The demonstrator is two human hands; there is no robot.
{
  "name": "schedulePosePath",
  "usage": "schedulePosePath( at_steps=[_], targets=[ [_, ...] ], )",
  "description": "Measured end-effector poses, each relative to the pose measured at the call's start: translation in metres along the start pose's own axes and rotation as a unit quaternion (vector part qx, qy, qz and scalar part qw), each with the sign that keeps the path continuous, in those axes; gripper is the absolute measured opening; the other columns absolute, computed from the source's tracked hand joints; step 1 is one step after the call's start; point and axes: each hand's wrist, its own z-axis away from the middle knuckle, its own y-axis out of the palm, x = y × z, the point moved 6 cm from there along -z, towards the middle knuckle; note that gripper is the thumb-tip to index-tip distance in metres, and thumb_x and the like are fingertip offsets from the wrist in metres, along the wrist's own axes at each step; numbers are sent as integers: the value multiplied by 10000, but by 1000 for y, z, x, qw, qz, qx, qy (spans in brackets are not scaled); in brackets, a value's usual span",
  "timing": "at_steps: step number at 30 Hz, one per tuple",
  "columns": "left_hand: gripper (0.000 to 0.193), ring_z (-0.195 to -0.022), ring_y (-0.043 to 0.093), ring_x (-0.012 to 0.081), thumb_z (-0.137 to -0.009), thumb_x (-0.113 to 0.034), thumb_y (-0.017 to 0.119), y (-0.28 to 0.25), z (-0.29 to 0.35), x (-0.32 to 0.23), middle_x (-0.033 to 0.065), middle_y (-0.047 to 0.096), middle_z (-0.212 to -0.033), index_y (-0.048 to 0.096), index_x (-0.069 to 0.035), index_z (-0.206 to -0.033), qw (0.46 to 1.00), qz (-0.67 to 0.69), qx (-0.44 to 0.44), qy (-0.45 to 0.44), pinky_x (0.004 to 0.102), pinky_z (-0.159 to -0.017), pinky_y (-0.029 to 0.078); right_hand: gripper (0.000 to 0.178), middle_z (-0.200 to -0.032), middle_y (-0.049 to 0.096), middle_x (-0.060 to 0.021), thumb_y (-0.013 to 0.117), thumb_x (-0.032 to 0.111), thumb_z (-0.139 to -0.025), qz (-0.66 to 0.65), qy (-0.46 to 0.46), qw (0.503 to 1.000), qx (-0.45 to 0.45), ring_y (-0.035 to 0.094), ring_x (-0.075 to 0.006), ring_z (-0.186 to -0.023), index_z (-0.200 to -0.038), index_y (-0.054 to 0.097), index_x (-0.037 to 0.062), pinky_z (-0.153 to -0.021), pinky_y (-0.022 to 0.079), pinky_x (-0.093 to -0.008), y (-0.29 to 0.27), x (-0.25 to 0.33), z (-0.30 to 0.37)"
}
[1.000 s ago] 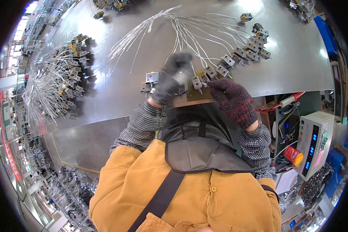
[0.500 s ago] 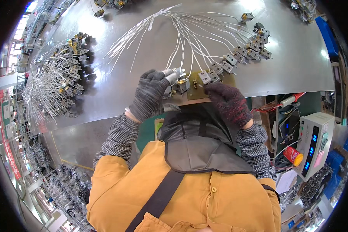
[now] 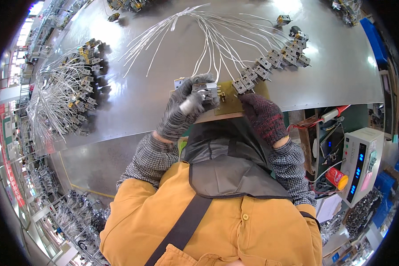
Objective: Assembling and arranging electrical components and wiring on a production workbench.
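Note:
My left hand [image 3: 184,108], in a grey striped glove, grips a small boxy metal part [image 3: 207,92] between thumb and fingers. The part sits beside a brown-yellow board [image 3: 228,104] at the bench's near edge, which carries small brass contacts [image 3: 222,96]. My right hand [image 3: 265,116], in a dark red-and-black glove, is closed at the board's right side; its fingertips are hidden. Just beyond it begins a row of similar wired metal parts [image 3: 262,68]. Their white wires [image 3: 210,33] run up to a tied bundle.
A heap of wired parts [image 3: 82,84] lies on the left of the metal bench [image 3: 137,102]. A blue tray [image 3: 373,43] stands at the right edge. Below it are a red-handled probe [image 3: 332,114], a meter with blue digits [image 3: 361,166] and a red container [image 3: 336,178].
My left hand has moved slightly right and turned, its fingers now wrapped over the metal part next to the board. My right hand has shifted a little to the right.

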Motion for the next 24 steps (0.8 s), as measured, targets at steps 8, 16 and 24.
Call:
schedulePosePath(
  at_steps=[8,16,24],
  targets=[
    [591,-1067,703,230,-1010,-429,702,-6,-29,17,141,703,-1226,596,13,-1388,923,-325,-29,206,367,-944,586,245,-1141,749,-189,680,138,-984,1,-10,1000,-6,732,-370,-1042,-1217,742,94,-905,585,-440,-5,-1,-5],
    [437,-850,739,309,-910,-474,749,6,-67,9,140,745,-896,757,-83,-1104,716,-687,111,56,434,-815,558,244,-1124,756,-183,670,174,-1005,32,-2,998,-44,735,-370,-1023,-1223,744,93,-906,580,-431,-16,-14,-17],
    [430,-839,725,321,-861,-431,816,6,-67,13,136,738,-888,746,-59,-1065,702,-693,136,88,428,-786,553,272,-1160,739,-185,684,179,-991,-8,33,999,4,720,-367,-1072,-1238,708,68,-928,569,-429,-9,-11,-14]
  ],
)
